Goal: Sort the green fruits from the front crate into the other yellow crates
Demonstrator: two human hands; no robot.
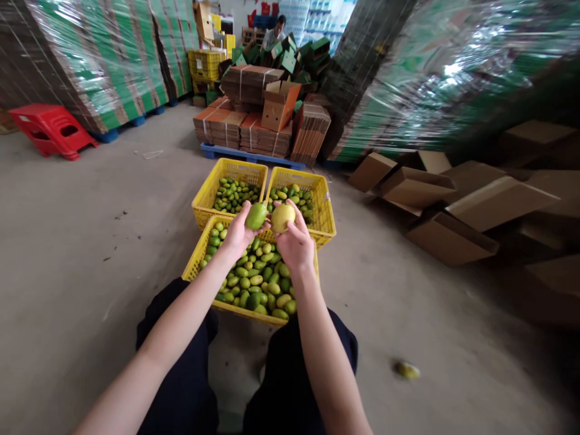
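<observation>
My left hand is closed around a green lemon, thumb on its near side. Beside it, my right hand grips a yellow lemon between thumb and fingers. The two fruits are held close together over the near yellow crate, which holds many green and yellowish lemons. Just beyond stand two more yellow crates: the far-left crate with small green fruit, and the far-right crate with green and yellowish ones, partly hidden by my right hand.
A lone lemon lies on the floor at right. Open cardboard boxes are heaped on the right. Flattened cartons sit on a blue pallet ahead. A red stool stands left. A person is at the back.
</observation>
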